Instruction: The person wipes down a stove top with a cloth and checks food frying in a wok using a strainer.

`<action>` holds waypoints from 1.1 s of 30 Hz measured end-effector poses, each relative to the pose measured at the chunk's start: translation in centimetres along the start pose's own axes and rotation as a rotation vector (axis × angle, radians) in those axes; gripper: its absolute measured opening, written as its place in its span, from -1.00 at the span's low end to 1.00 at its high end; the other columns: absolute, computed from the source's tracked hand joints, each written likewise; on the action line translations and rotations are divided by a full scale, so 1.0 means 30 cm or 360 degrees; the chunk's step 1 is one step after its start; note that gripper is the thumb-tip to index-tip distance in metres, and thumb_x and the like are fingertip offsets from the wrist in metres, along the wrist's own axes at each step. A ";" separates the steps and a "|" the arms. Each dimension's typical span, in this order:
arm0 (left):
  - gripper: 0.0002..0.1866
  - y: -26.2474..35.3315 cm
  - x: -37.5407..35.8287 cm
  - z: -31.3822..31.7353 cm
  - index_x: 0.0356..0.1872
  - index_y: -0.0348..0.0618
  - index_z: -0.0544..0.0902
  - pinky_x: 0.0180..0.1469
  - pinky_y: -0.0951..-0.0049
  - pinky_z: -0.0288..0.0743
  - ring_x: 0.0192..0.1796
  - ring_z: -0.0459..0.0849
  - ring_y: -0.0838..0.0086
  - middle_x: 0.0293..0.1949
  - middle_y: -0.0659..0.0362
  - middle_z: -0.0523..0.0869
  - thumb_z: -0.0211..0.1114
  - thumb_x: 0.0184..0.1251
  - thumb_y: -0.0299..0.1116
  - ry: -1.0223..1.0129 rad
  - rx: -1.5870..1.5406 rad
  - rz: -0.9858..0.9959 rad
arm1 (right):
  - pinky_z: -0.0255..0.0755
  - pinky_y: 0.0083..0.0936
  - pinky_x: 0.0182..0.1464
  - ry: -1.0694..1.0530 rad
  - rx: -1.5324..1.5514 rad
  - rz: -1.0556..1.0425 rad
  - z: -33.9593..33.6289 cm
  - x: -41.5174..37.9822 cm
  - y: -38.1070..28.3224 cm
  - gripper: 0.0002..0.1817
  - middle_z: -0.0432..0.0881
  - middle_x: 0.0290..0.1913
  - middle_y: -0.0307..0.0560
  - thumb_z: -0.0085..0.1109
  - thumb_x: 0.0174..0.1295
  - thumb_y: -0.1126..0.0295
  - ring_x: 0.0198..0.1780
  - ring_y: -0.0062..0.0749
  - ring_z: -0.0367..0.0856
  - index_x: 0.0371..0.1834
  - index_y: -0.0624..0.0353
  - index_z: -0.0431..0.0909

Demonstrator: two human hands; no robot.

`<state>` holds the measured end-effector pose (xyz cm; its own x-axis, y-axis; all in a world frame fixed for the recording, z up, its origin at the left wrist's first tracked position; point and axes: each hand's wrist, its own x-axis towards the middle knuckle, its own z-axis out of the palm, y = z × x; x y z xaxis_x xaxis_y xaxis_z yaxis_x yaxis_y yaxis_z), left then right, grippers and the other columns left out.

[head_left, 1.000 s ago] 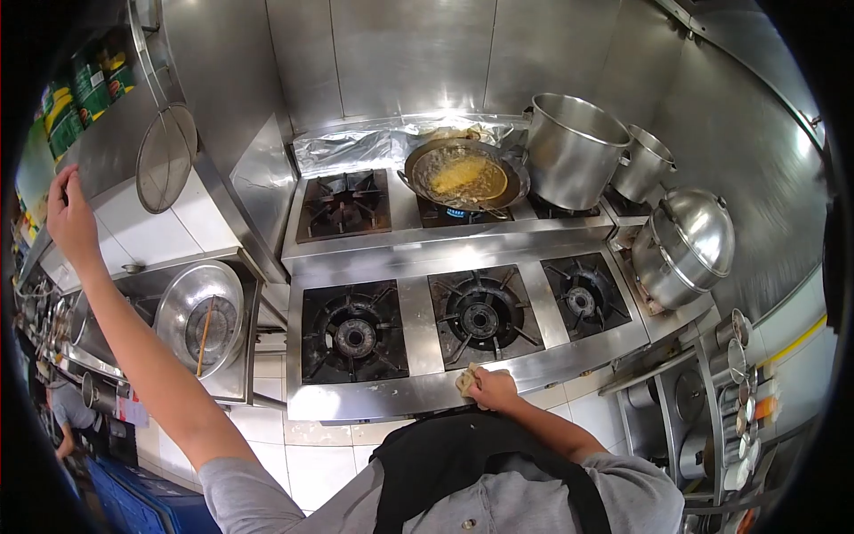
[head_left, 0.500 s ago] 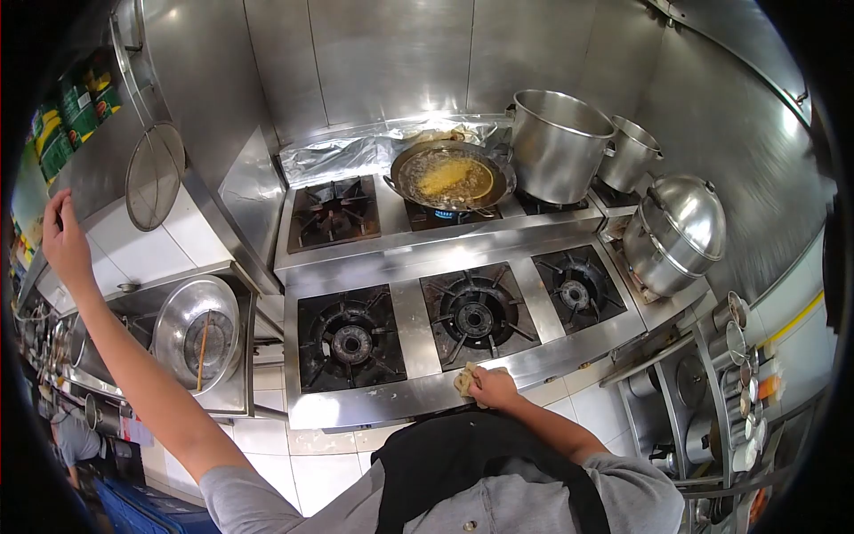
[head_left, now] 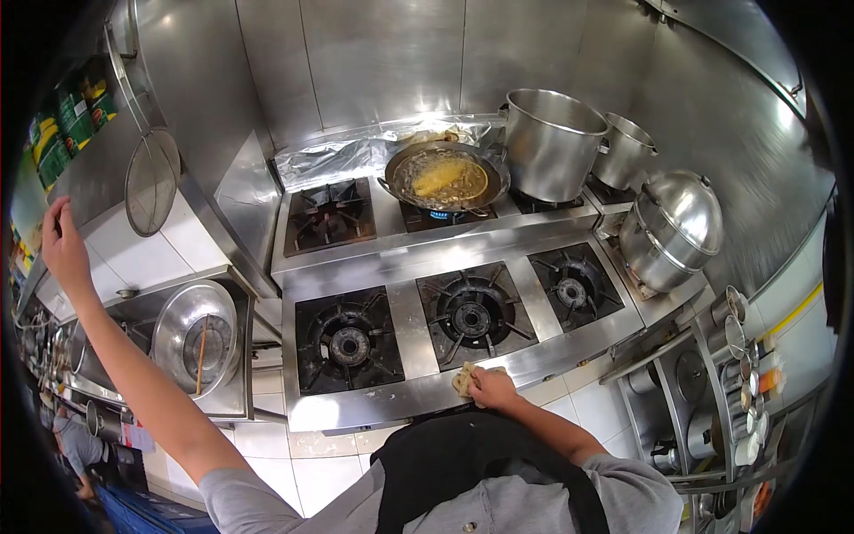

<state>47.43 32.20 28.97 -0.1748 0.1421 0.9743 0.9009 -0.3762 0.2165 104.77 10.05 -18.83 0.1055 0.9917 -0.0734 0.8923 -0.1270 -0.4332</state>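
Observation:
A crumpled beige cloth [head_left: 463,379] is bunched in my right hand [head_left: 494,389], pressed on the front steel edge of the stove [head_left: 356,403]. Just behind that hand is the middle front burner [head_left: 471,318]. Out to the far left my left hand [head_left: 66,245] is raised with its fingers apart and nothing in it. Nearest to it hangs a long-handled round mesh strainer [head_left: 152,182]. On a lit back burner stands a wok [head_left: 400,185] of bubbling oil, with a yellow mass of food [head_left: 445,178] frying in it.
Two tall steel pots [head_left: 553,151] and a domed steamer [head_left: 673,231] stand at the right. A metal bowl [head_left: 169,329] with a wooden stick [head_left: 203,351] sits in the left counter. Shelved cookware [head_left: 691,378] is at lower right. Another person [head_left: 80,440] is at lower left.
The camera view has shifted very slightly. Both hands stay in nearly the same place, the right one still on the cloth. The other person at lower left has shifted, an arm now showing.

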 end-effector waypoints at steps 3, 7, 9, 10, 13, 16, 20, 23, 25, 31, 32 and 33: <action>-0.78 0.010 0.004 -0.003 -0.17 -0.20 0.63 0.02 0.55 0.36 -0.07 0.57 0.49 -0.17 0.18 0.66 0.11 0.31 -0.32 -0.0039 -0.0045 -0.0035 | 0.45 -0.15 -0.25 -0.0036 -0.0095 -0.0026 0.023 0.008 0.021 -0.64 0.62 -0.43 0.09 0.03 0.07 0.07 -0.34 -0.03 0.61 -0.22 0.12 0.50; -0.78 0.017 0.002 -0.006 -0.17 -0.21 0.63 0.04 0.55 0.35 -0.06 0.57 0.48 -0.16 0.17 0.66 0.11 0.31 -0.32 -0.0051 -0.0031 -0.0044 | 0.45 -0.16 -0.24 0.0000 -0.0077 -0.0082 0.035 0.011 0.040 -0.63 0.62 -0.42 0.08 0.03 0.07 0.07 -0.34 -0.02 0.61 -0.20 0.10 0.50; -0.78 0.015 0.004 -0.005 -0.16 -0.21 0.63 0.04 0.54 0.35 -0.06 0.56 0.48 -0.16 0.17 0.66 0.11 0.31 -0.32 -0.0060 -0.0024 -0.0036 | 0.45 -0.16 -0.23 0.0016 -0.0056 -0.0100 0.046 0.010 0.051 -0.63 0.62 -0.41 0.09 0.03 0.07 0.07 -0.33 -0.02 0.61 -0.20 0.10 0.49; -0.77 0.016 0.004 -0.006 -0.16 -0.21 0.63 0.04 0.54 0.35 -0.06 0.57 0.47 -0.16 0.16 0.66 0.11 0.31 -0.32 -0.0060 -0.0015 -0.0039 | 0.45 -0.16 -0.22 0.0013 -0.0062 -0.0090 0.044 0.009 0.050 -0.62 0.62 -0.41 0.09 0.03 0.06 0.06 -0.32 -0.02 0.61 -0.20 0.10 0.49; -0.77 0.017 0.003 -0.006 -0.16 -0.22 0.63 0.04 0.54 0.35 -0.06 0.57 0.47 -0.16 0.16 0.66 0.11 0.31 -0.32 -0.0058 0.0002 -0.0038 | 0.45 -0.16 -0.21 -0.0009 -0.0055 -0.0063 0.037 0.006 0.046 -0.61 0.62 -0.39 0.09 0.03 0.05 0.06 -0.31 -0.04 0.61 -0.19 0.11 0.49; -0.76 0.010 0.006 -0.004 -0.15 -0.22 0.63 0.04 0.54 0.35 -0.06 0.57 0.47 -0.15 0.16 0.66 0.11 0.31 -0.30 -0.0055 -0.0012 -0.0039 | 0.45 -0.16 -0.21 -0.0001 -0.0039 -0.0065 0.030 0.004 0.041 -0.61 0.62 -0.39 0.09 0.04 0.04 0.06 -0.30 -0.04 0.61 -0.19 0.11 0.48; -0.75 0.024 0.002 -0.007 -0.15 -0.23 0.63 0.05 0.53 0.35 -0.05 0.57 0.47 -0.14 0.16 0.66 0.11 0.32 -0.29 -0.0071 0.0005 -0.0076 | 0.45 -0.16 -0.22 0.0036 -0.0053 -0.0098 0.016 -0.001 0.032 -0.61 0.62 -0.40 0.08 0.05 0.02 0.06 -0.32 -0.04 0.61 -0.22 0.11 0.48; -0.75 0.026 0.002 -0.006 -0.14 -0.23 0.62 0.05 0.53 0.35 -0.05 0.57 0.46 -0.14 0.16 0.66 0.11 0.32 -0.30 -0.0059 0.0039 -0.0088 | 0.45 -0.15 -0.24 0.0026 -0.0018 -0.0099 0.002 -0.005 0.020 -0.63 0.61 -0.41 0.09 0.05 0.03 0.08 -0.33 -0.03 0.61 -0.24 0.12 0.48; -0.75 0.017 0.004 -0.006 -0.14 -0.23 0.62 0.05 0.53 0.35 -0.05 0.57 0.46 -0.14 0.16 0.66 0.11 0.32 -0.30 -0.0068 0.0027 -0.0069 | 0.42 -0.15 -0.17 -0.0006 0.0006 -0.0075 -0.001 -0.004 0.014 -0.66 0.61 -0.41 0.09 0.06 0.03 0.11 -0.31 -0.01 0.60 -0.26 0.14 0.49; -0.75 -0.003 0.011 -0.023 -0.14 -0.23 0.60 0.05 0.53 0.35 -0.04 0.57 0.45 -0.14 0.15 0.66 0.09 0.33 -0.30 -0.0141 0.0027 -0.0003 | 0.45 -0.16 -0.22 0.0024 -0.0028 -0.0085 0.029 -0.011 0.037 -0.66 0.61 -0.42 0.09 0.04 0.07 0.10 -0.33 -0.01 0.61 -0.26 0.14 0.48; -0.75 -0.007 0.013 -0.023 -0.14 -0.23 0.60 0.05 0.53 0.35 -0.04 0.57 0.45 -0.15 0.15 0.66 0.09 0.33 -0.30 -0.0157 0.0034 -0.0011 | 0.45 -0.16 -0.21 0.0000 -0.0040 -0.0080 0.022 -0.011 0.036 -0.66 0.61 -0.42 0.10 0.04 0.08 0.09 -0.33 0.00 0.61 -0.26 0.14 0.47; -0.75 -0.010 0.015 -0.022 -0.14 -0.23 0.60 0.05 0.53 0.35 -0.04 0.57 0.45 -0.15 0.15 0.66 0.09 0.33 -0.30 -0.0153 0.0031 -0.0012 | 0.45 -0.16 -0.21 0.0005 -0.0042 -0.0080 0.019 -0.010 0.038 -0.66 0.61 -0.42 0.10 0.04 0.08 0.09 -0.33 0.00 0.61 -0.26 0.14 0.47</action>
<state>46.81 31.78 29.38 -0.1434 0.2321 0.9621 0.9075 -0.3570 0.2214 105.49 9.59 -19.81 0.0612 0.9969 -0.0494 0.9079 -0.0762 -0.4122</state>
